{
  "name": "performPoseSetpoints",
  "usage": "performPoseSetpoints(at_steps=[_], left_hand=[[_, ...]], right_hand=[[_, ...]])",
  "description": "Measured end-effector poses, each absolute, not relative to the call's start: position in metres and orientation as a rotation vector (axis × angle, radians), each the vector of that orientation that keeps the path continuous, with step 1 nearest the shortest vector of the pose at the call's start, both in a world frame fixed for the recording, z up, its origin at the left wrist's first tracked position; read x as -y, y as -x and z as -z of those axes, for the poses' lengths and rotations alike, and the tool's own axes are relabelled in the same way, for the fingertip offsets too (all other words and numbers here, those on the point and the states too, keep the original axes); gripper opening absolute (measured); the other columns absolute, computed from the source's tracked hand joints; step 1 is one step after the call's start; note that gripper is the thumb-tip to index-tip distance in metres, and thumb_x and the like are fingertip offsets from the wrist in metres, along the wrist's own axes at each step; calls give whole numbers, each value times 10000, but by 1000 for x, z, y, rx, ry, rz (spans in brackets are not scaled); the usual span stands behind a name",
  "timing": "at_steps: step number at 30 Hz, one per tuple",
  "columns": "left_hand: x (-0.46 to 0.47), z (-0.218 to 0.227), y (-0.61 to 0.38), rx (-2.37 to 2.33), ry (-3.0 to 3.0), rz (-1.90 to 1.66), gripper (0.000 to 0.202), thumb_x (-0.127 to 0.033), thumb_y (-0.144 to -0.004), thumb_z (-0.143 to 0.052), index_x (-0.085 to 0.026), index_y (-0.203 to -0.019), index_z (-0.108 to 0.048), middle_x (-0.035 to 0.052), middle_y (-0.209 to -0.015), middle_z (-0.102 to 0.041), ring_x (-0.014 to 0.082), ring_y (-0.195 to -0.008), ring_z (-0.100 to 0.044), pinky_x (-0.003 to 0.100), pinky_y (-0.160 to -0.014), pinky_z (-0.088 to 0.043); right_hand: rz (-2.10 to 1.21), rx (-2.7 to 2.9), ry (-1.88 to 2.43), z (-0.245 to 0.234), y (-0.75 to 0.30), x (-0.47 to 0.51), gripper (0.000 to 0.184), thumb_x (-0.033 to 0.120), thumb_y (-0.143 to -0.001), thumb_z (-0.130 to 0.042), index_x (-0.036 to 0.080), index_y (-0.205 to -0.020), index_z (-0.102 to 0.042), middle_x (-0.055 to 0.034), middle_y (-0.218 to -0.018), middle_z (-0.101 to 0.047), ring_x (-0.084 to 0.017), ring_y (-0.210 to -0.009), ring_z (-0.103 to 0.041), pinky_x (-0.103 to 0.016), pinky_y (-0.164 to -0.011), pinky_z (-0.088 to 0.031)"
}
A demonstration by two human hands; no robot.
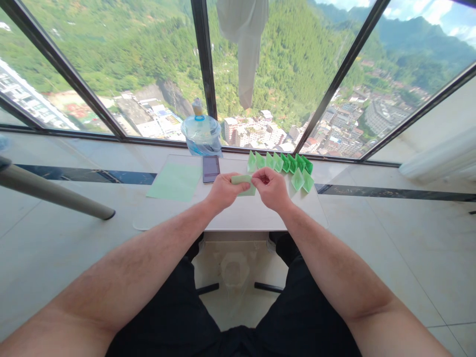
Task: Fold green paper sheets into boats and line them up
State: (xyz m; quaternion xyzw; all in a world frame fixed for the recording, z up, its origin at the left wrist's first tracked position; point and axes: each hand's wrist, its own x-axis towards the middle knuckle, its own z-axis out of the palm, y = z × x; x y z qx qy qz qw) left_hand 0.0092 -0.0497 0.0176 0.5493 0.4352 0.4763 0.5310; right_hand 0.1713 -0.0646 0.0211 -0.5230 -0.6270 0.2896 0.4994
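Note:
Both hands meet over a small white table (238, 218) and pinch a folded strip of light green paper (242, 180). My left hand (223, 191) grips its left end with thumb and fingers closed. My right hand (273, 188) is curled shut on its right end. Just beyond the hands, several folded green paper shapes (286, 163) stand in a row along the table's far edge, with two more (302, 180) beside my right hand. A flat stack of light green paper sheets (174, 181) lies to the left.
A dark phone (210, 168) lies face up between the sheets and the hands. A clear water jug with a blue cap (201, 135) stands behind it by the window. A grey pole (52, 193) slants in from the left. Tiled floor surrounds the table.

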Motion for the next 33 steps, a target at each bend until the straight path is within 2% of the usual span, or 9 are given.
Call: performPoseSetpoints(at_steps=[2,5,10,18,22,28,33], left_hand=[[50,-18,-10,-1030,-1311,-1145,327,-408,-564,-880,-141,-690,-738,-9,-604,-593,125,-603,-488,260,-575,-370],[51,-19,-12,-1014,-1352,-1160,353,-431,-560,-890,-141,-662,-717,-15,-596,-565,115,-602,-463,253,-568,-352],[51,-18,-13,-1062,-1344,-1161,432,-474,-529,-903,-154,-574,-616,-40,-537,-482,91,-547,-401,241,-511,-284],[51,-18,-16,-996,-1205,-1144,424,-410,-470,-926,-150,-595,-615,-29,-575,-555,102,-564,-477,243,-536,-358],[50,-19,-16,-974,-1128,-1162,392,-365,-472,-923,-140,-628,-643,-20,-605,-605,113,-578,-529,250,-561,-413],[48,-19,-14,-928,-1021,-1163,381,-306,-462,-923,-124,-727,-719,23,-696,-703,160,-627,-621,299,-622,-504],[48,-19,-14,-912,-979,-1183,377,-285,-475,-917,-118,-765,-744,43,-747,-734,172,-656,-651,319,-661,-537]], right_hand=[[-663,1497,1272,-21,-169,65,104,315,-775,-651,218,-812,-656,-2,-773,-671,-144,-672,-576,-291,-639,-482],[-661,1476,1289,-21,-166,66,216,349,-740,-702,215,-909,-691,-23,-868,-699,-152,-718,-589,-296,-658,-491],[-799,1382,1251,-22,-164,66,149,356,-748,-695,208,-759,-682,9,-684,-656,-142,-631,-567,-285,-615,-471],[-868,1234,1208,-18,-164,64,180,387,-734,-716,207,-746,-717,-7,-707,-700,-165,-677,-618,-295,-640,-493],[-929,1207,1209,-17,-167,63,257,430,-713,-749,196,-819,-748,-23,-763,-725,-171,-717,-635,-295,-657,-495],[-974,1155,1225,-17,-169,61,256,413,-651,-804,177,-710,-722,7,-646,-667,-130,-620,-562,-275,-614,-446],[-1036,1165,1233,-17,-171,60,272,419,-650,-803,170,-735,-731,4,-635,-663,-126,-600,-556,-272,-594,-443]])
